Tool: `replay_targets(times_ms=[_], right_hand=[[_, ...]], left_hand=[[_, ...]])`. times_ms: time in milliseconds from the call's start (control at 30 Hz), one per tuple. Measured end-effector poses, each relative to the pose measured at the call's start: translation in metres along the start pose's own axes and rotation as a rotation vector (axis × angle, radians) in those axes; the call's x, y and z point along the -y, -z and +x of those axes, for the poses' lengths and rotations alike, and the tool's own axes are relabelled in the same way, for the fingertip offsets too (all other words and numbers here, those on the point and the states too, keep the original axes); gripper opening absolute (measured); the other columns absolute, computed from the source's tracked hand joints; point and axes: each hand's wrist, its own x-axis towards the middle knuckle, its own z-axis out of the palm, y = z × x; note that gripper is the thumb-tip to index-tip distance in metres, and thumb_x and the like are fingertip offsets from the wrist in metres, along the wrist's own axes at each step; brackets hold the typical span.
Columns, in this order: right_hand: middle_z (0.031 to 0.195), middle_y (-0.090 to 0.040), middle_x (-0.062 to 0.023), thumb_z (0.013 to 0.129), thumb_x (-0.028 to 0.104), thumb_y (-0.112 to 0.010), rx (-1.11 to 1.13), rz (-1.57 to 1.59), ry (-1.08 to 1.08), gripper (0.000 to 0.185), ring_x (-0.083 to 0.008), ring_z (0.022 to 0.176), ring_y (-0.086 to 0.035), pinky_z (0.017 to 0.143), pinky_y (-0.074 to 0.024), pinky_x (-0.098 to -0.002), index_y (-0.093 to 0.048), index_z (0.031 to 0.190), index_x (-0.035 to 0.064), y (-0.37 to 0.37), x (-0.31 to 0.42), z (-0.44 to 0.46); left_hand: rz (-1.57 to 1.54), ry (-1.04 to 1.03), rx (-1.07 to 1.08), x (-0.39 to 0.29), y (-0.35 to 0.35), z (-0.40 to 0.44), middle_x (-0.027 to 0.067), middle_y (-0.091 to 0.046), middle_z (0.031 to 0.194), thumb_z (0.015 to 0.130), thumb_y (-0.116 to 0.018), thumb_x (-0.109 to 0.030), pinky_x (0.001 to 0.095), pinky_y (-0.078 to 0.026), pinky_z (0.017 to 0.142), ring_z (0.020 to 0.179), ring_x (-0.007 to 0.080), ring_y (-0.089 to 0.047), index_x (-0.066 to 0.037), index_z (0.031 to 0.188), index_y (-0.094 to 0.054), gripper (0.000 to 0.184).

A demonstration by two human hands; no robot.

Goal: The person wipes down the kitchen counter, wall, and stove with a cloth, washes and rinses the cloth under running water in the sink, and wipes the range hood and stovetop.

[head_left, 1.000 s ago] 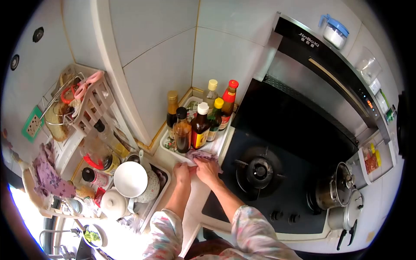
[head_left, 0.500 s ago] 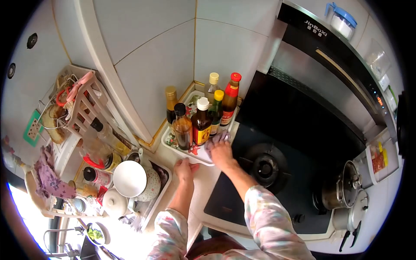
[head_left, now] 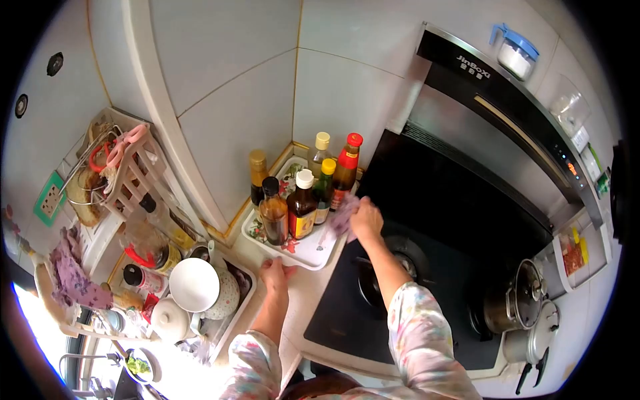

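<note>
My right hand point(head_left: 366, 220) is closed around a crumpled light-purple cloth point(head_left: 344, 217) at the right side of a white tray point(head_left: 313, 259) with a floral pattern. Several sauce bottles stand upright on the tray, among them a white-capped dark bottle point(head_left: 303, 208), a black-capped bottle point(head_left: 273, 219) and a red-capped bottle point(head_left: 346, 168). At the tray's front edge rests my left hand point(head_left: 275, 275), thumb apart from its bent fingers and no object visible in it. Whether its fingertips touch the rim is hard to see.
To the right is a black gas hob point(head_left: 347, 313) with a steel pot point(head_left: 517, 303) under a range hood point(head_left: 520, 113). On the left are a white bowl point(head_left: 194, 285), a lidded white jar point(head_left: 170, 319) and a rack point(head_left: 137, 173) holding utensils. A purple cloth point(head_left: 77, 270) hangs there.
My right hand has moved the cloth from the tray's front right, below the bottles, outward to its right edge. My left hand stays by the front edge. The whole view has shifted slightly.
</note>
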Motion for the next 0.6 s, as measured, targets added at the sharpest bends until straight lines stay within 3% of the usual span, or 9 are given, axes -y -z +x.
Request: replay_targets(times_ms=[33,100,133,167,233,333,500,600], right_hand=[[0.095,-0.062,-0.0227,0.085,0.022,-0.047,-0.027,-0.048,0.063,0.023,-0.0394,0.094,-0.059,0.079,-0.0488,-0.0459,-0.052,0.095,0.0017,-0.01,-0.01,0.013],[0.115,-0.056,-0.0199,0.086,0.021,-0.047,0.221,-0.114,0.098,0.027,-0.0376,0.11,-0.051,0.089,-0.045,-0.0466,-0.053,0.105,0.0024,-0.028,-0.021,0.025],[0.135,-0.042,-0.0147,0.087,0.021,-0.044,0.518,-0.268,0.146,0.036,-0.0335,0.126,-0.038,0.098,-0.0379,-0.047,-0.05,0.12,0.0051,-0.022,-0.019,0.021],[0.144,-0.03,-0.0101,0.089,0.02,-0.042,0.538,-0.297,0.125,0.039,-0.0314,0.134,-0.024,0.103,-0.0324,-0.0461,-0.048,0.126,0.0102,-0.066,-0.046,0.032],[0.148,-0.025,-0.0076,0.091,0.024,-0.043,0.555,-0.185,0.036,0.051,-0.0294,0.137,-0.019,0.105,-0.0276,-0.0514,-0.033,0.139,0.0128,-0.055,-0.031,0.034],[0.149,-0.02,-0.0096,0.092,0.026,-0.041,0.893,-0.187,-0.052,0.05,-0.0295,0.138,-0.017,0.107,-0.0249,-0.0506,-0.032,0.14,0.0125,-0.055,-0.039,0.056],[0.145,-0.028,-0.0166,0.088,0.028,-0.046,0.725,-0.209,0.017,0.058,-0.0297,0.132,-0.032,0.104,-0.0337,-0.0397,-0.029,0.14,0.0095,-0.082,-0.043,0.036],[0.143,-0.03,-0.0183,0.086,0.022,-0.047,0.854,-0.283,0.067,0.061,-0.0295,0.13,-0.035,0.103,-0.0344,-0.0377,-0.025,0.14,0.0018,-0.071,-0.025,0.018]], left_hand=[[0.005,-0.001,0.012,-0.001,0.0,-0.001,0.014,-0.058,0.077,0.085,-0.054,-0.01,0.0346,-0.056,0.047,0.05,0.0235,-0.06,0.001,0.091,-0.045,0.016],[0.023,-0.006,0.015,-0.001,0.0,-0.003,0.0154,-0.06,0.08,0.087,-0.051,-0.011,0.0343,-0.057,0.05,0.053,0.0233,-0.061,0.003,0.095,-0.045,0.018],[0.034,-0.008,0.016,-0.002,-0.001,-0.004,0.0161,-0.06,0.081,0.088,-0.05,-0.012,0.0342,-0.057,0.052,0.054,0.0231,-0.062,0.004,0.098,-0.045,0.019],[0.036,-0.003,0.015,-0.004,-0.003,-0.004,0.0161,-0.06,0.081,0.088,-0.05,-0.012,0.0341,-0.057,0.051,0.054,0.0234,-0.062,0.004,0.098,-0.045,0.019],[0.044,0.018,0.006,-0.006,-0.002,-0.009,0.0159,-0.06,0.081,0.089,-0.049,-0.013,0.0339,-0.057,0.051,0.055,0.0238,-0.062,0.003,0.097,-0.045,0.019],[-0.005,0.019,0.008,-0.009,-0.006,-0.013,0.0139,-0.059,0.082,0.086,-0.052,-0.012,0.0338,-0.055,0.046,0.054,0.0236,-0.062,0.001,0.093,-0.045,0.016],[0.019,-0.004,0.044,-0.009,-0.007,-0.009,0.0141,-0.059,0.081,0.087,-0.051,-0.011,0.0333,-0.055,0.045,0.051,0.0245,-0.061,0.001,0.093,-0.044,0.015],[0.017,0.0,0.065,-0.005,-0.004,-0.003,0.014,-0.059,0.08,0.087,-0.051,-0.01,0.0336,-0.055,0.045,0.05,0.0246,-0.061,0.001,0.091,-0.043,0.014]])
